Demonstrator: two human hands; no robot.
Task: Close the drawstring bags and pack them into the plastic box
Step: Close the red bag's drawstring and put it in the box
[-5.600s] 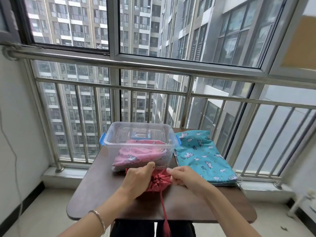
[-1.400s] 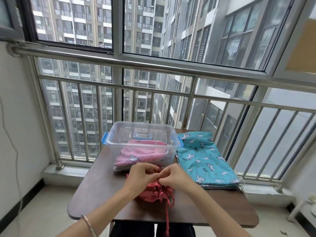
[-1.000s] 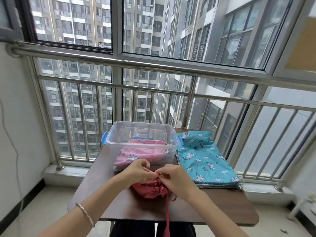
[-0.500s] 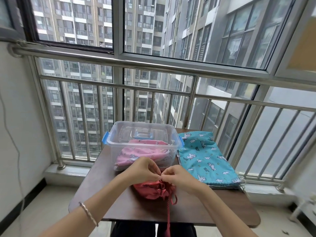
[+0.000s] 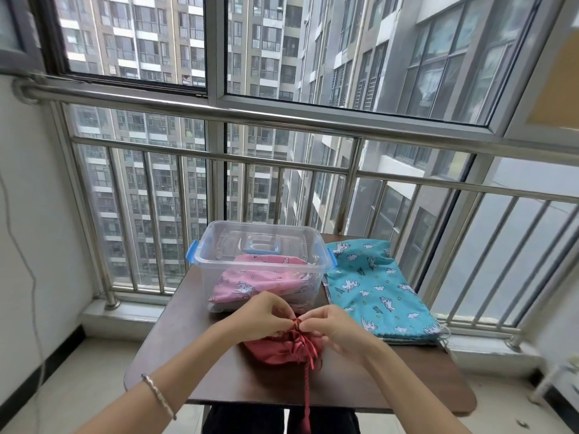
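Cord work at the mouth of the red bag, near centre of the tabletop (image 5: 194,355).

Your left hand (image 5: 261,311) and right hand (image 5: 336,325) meet over the gathered mouth of the red drawstring bag (image 5: 275,349); each has a narrow fingertip grip pinching the red cord (image 5: 308,371), probably to cinch or knot it while the bag's own weight anchors it. The loose cord end hangs off the near edge. The plastic box (image 5: 261,261) sits just beyond, open, with a pink bag (image 5: 247,281) already inside: a short carry. A teal bag (image 5: 376,289) lies flat to the right, apparently waiting its turn.
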